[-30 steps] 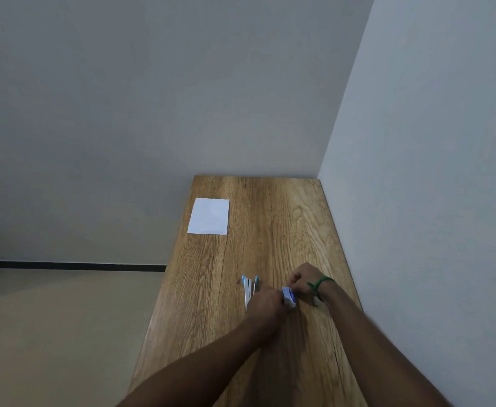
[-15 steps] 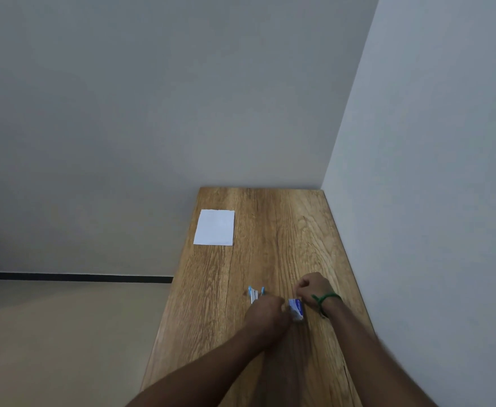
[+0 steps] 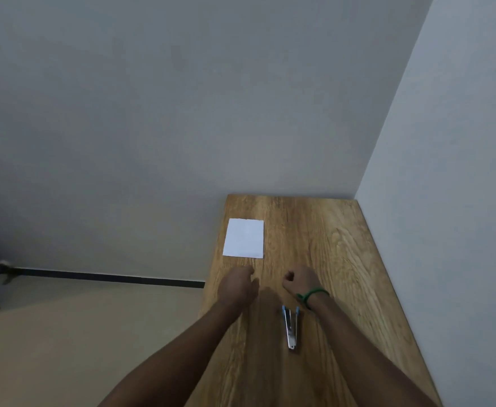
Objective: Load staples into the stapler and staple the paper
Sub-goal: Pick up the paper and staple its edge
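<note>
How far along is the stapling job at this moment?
Done: nothing plainly finished. The stapler lies opened on the table, blue ends spread; whether staples sit inside is too small to tell. In hand: the left hand and right hand are beyond it, touching neither it nor the paper; the right is curled, contents hidden. Left: close the stapler, staple the paper lying flat at the far left.

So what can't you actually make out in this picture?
All in the head view:
1. Stapler: it lies open on the table, but is too small to show whether staples are inside.
2. Right hand: the fingers are curled, and the back of the hand hides whether they hold anything.
3. Left hand: blurred, with its fingers hidden behind the hand.
4. Paper: too small to tell whether it is one sheet or several.
</note>
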